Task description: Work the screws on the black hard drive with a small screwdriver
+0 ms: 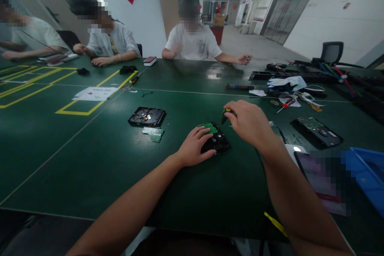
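A black hard drive [221, 142] with a green circuit board [211, 127] lies flat on the green table in front of me. My left hand [196, 146] rests on it with fingers spread, pressing its left side. Above its right edge, my right hand [247, 122] pinches the handle of a screwdriver [223, 119], whose tip points down at the drive beside the board. Whether the tip sits in a screw is too small to tell. To the left lies an opened drive casing [147, 116], with a detached circuit board [153, 133] just in front of it.
Another hard drive [318, 131] lies at the right, near a blue bin [367, 176] and a tablet-like device [319, 180]. A red-tipped screwdriver [285, 105] and gloves [286, 84] lie behind. A person [192, 36] sits across the table; two others sit farther left.
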